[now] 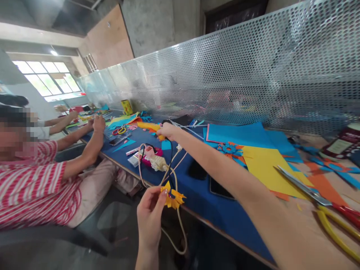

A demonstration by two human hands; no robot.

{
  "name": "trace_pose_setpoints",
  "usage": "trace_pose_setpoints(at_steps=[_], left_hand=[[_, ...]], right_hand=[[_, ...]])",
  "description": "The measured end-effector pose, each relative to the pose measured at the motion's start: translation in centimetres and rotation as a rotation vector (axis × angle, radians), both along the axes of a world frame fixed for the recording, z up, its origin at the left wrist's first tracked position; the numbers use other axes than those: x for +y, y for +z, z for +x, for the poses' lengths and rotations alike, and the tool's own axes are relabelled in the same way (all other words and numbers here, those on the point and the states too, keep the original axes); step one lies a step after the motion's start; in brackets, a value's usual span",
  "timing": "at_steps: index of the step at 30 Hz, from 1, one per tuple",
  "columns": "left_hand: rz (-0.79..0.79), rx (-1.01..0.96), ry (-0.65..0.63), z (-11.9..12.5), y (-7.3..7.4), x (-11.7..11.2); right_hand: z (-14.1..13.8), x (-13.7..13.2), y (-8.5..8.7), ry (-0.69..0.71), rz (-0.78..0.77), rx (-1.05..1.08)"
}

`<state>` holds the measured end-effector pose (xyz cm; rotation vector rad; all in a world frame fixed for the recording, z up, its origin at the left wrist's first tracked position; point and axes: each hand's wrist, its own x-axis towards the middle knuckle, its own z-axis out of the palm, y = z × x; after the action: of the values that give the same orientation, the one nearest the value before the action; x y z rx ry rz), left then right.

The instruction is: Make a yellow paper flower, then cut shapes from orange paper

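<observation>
From my view through the head camera, I cannot read a single word, number or brand with certainty. At the right edge, I see a dark red jar with a pale label; its fine lines are too small and blurred for me to make out, as is the whitish print beside it. Farther along the tabletop, near the metal screen, a yellow can carries dark markings, but I can't tell letters from pictures there.
</observation>
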<state>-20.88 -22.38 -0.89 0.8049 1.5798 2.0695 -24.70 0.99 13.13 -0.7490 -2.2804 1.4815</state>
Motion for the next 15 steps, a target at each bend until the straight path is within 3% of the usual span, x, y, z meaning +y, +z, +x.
trace_pose_setpoints(at_steps=[2,5,8,10,13,15], left_hand=[[0.021,-0.013,0.001,0.4,0.3,0.0],[0.055,-0.034,0.007,1.0,0.8,-0.2],[0.082,-0.037,0.004,1.6,1.3,-0.4],[0.084,-0.024,0.005,2.1,1.6,-0.2],[0.046,0.013,-0.047,3.2,2.4,0.8],[0.017,0.059,-0.117,4.2,2.9,1.6]], right_hand=[[2.8,-0.8,2.1,0.046,-0.074,0.067],[9.1,-2.7,4.8,0.197,-0.313,0.263],[16.5,-4.9,5.9,0.201,-0.294,0.275],[21.2,-6.2,5.5,0.177,-0.242,0.210],[27.4,-8.3,3.6,0.051,-0.147,0.132],[30.9,-9.7,1.9,-0.052,0.053,0.071]])
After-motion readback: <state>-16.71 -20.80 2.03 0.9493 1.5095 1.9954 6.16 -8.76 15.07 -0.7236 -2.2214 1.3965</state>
